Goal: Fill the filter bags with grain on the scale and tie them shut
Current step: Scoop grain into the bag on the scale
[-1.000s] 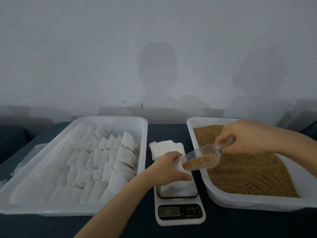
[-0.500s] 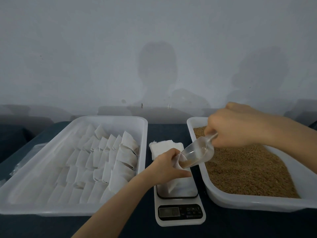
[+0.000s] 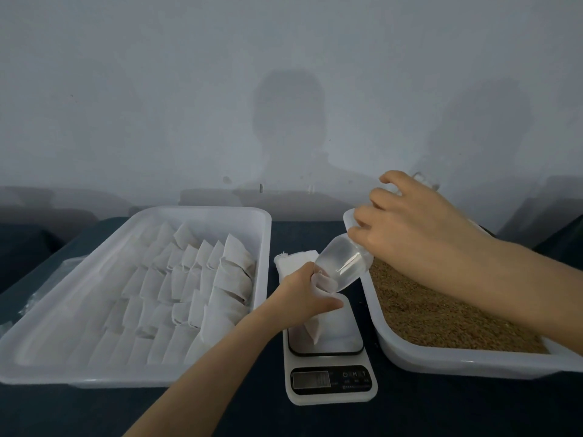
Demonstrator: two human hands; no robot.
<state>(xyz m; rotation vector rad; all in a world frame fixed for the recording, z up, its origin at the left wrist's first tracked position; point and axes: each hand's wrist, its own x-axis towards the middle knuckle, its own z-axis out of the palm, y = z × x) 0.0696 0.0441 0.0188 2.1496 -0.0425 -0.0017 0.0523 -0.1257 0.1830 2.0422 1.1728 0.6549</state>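
Your left hand (image 3: 303, 294) pinches the filter bag (image 3: 313, 330) open at its mouth, base resting on the scale (image 3: 329, 383) so weight registers, while your right hand (image 3: 410, 225) grips the clear scoop (image 3: 344, 266), tipped steeply so grain (image 3: 441, 313) slides in.

We find the scale (image 3: 331, 384) set in a narrow lane between the bag tray (image 3: 202, 212) and the grain tray (image 3: 441, 362), whose raised walls shut both sides. Our left hand (image 3: 303, 298) and forearm cross this lane from the near left, gripping the filter bag (image 3: 314, 329); the right hand (image 3: 416, 228) holds the scoop (image 3: 344, 263) over it. A stack of bags (image 3: 293, 261) blocks the lane behind. Bare tabletop (image 3: 309, 230) shows beyond the stack and in front of the scale
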